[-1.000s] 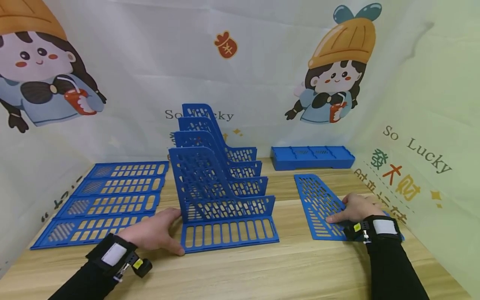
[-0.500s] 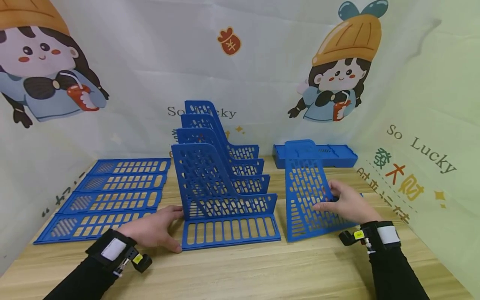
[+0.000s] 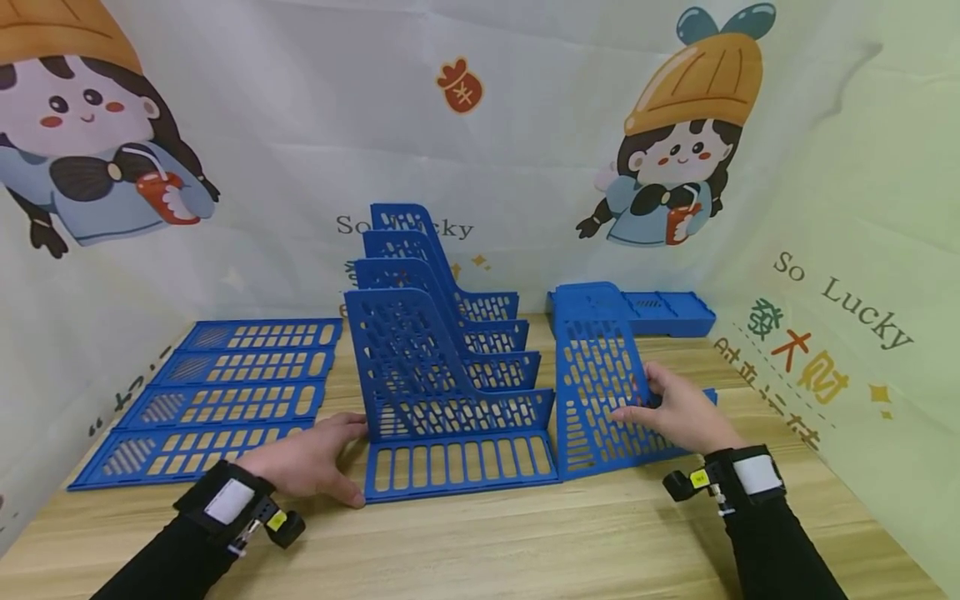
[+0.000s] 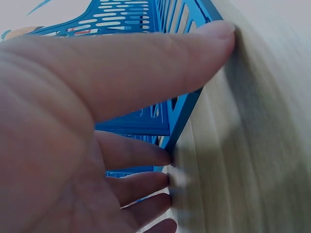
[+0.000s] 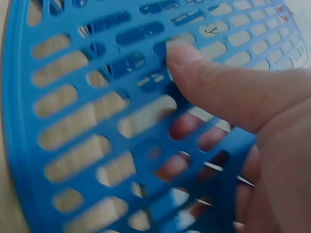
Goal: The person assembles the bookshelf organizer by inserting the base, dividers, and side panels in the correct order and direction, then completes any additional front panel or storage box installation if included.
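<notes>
Between the middle and right edge of the worktop (image 3: 480,546), the right hand (image 3: 686,410) pinches an upright perforated panel (image 3: 596,383), thumb in front, fingers behind, just beside the blue rack (image 3: 408,379). With fingers extended, the left hand (image 3: 311,460) touches the rack's near left corner; flat panels (image 3: 202,412) lie toward the worktop's left edge.
</notes>
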{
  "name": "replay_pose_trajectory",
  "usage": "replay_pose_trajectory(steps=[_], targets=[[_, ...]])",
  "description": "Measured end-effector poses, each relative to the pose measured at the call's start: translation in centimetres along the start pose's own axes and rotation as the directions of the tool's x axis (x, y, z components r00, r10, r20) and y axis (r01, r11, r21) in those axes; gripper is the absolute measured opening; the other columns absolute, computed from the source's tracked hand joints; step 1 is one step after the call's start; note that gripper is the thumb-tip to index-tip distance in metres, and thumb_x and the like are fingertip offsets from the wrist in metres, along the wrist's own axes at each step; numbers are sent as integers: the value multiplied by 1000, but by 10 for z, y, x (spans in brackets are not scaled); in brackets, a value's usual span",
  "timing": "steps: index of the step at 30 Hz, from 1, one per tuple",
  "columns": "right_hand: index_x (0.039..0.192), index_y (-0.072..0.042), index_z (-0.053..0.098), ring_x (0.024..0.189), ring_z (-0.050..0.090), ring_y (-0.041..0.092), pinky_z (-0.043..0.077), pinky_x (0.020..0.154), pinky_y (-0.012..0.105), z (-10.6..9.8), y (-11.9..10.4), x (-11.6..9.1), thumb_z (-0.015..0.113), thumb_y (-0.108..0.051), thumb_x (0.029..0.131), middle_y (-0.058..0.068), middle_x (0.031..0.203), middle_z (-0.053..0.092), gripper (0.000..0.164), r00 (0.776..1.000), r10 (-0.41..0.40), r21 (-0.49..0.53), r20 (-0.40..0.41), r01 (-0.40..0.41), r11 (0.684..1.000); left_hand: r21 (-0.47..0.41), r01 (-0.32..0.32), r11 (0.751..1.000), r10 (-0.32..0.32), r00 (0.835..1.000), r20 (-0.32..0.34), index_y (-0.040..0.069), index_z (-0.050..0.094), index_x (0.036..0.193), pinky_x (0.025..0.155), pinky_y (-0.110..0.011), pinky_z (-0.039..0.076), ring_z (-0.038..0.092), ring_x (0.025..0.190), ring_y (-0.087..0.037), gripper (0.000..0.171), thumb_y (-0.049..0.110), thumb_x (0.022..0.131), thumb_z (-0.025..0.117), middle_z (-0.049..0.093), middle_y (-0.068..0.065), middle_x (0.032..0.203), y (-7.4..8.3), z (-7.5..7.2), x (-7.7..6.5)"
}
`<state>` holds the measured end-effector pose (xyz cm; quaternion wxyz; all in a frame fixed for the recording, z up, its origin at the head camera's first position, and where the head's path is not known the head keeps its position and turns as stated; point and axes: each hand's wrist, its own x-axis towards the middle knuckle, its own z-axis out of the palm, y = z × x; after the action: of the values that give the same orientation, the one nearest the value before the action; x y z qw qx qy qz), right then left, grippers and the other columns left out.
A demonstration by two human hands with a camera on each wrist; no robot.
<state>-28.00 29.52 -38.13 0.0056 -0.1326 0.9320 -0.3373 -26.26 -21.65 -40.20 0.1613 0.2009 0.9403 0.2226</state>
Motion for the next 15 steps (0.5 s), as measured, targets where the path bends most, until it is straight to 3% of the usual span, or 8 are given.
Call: replay_pose_trajectory(steps=[4, 7, 9, 11, 15], targets=[[140, -2, 68, 116, 78, 26, 64, 98, 41, -13, 0, -11, 78, -23, 104, 14, 125, 82, 42, 993, -69, 51, 93, 64, 997, 3, -14, 1000, 14, 1000, -13, -7, 46, 162, 124, -75, 36, 33, 159, -59, 107, 37, 80, 100, 34, -34, 173, 1, 2, 1], [115, -6, 80, 103, 79, 12, 61, 87, 26, -23, -3, -18, 77, -19, 104, 6, 111, 85, 17, 977, -100, 97, 187, 83, 992, 4, -18, 1000, 18, 1000, -13, -7, 45, 162, 124, -76, 36, 32, 159, -59, 108, 38, 80, 100, 34, -34, 173, 1, 2, 1], [107, -8, 84, 100, 78, 9, 59, 84, 23, -21, -11, -17, 77, -19, 103, 6, 108, 86, 14, 963, -128, 117, 239, 102, 988, 10, -21, 1000, 21, 1000, -12, -8, 46, 162, 123, -76, 36, 31, 159, -60, 107, 38, 80, 99, 33, -35, 173, 1, 2, 1], [107, -10, 86, 100, 78, 8, 60, 85, 22, -10, -25, -14, 78, -19, 103, 4, 109, 86, 13, 947, -159, 131, 279, 126, 983, 17, -19, 1000, 20, 1000, -11, -8, 47, 161, 123, -77, 36, 31, 159, -60, 107, 38, 80, 99, 34, -35, 172, 1, 1, 1], [106, -15, 87, 84, 71, 0, 53, 71, 18, 35, -66, -4, 78, -21, 103, 1, 108, 86, 12, 927, -265, 124, 267, 239, 963, 35, -20, 999, 21, 1000, -13, -8, 48, 160, 123, -76, 37, 33, 158, -60, 106, 39, 81, 99, 35, -35, 171, 1, 1, 0]])
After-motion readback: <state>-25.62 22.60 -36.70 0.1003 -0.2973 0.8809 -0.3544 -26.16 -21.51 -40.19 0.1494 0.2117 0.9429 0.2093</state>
